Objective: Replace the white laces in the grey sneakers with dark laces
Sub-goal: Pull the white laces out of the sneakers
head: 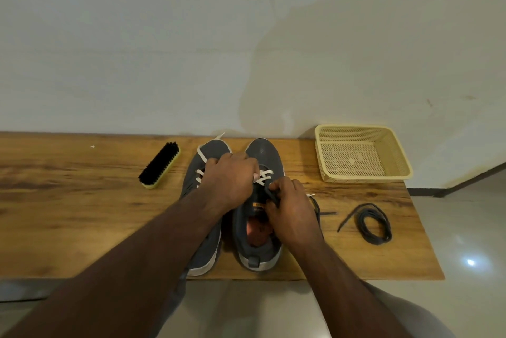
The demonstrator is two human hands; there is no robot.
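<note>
Work is early — white laces (263, 176) cross both sneakers (260, 214); left hand (230, 181) pinches one, right hand (290, 209) grips the tongue; dark lace (373, 224) lies coiled on the bench (82, 200).

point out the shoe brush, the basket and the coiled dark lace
shoe brush (159, 164): head view, on the black bristles mid-length
basket (364, 175): head view, on its near wall
coiled dark lace (373, 224): head view, on the coil's left side

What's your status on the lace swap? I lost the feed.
Left hand and right hand both gripping at right sneaker. White laces part in. Spare dark lace coiled right. Nothing in the way.
</note>
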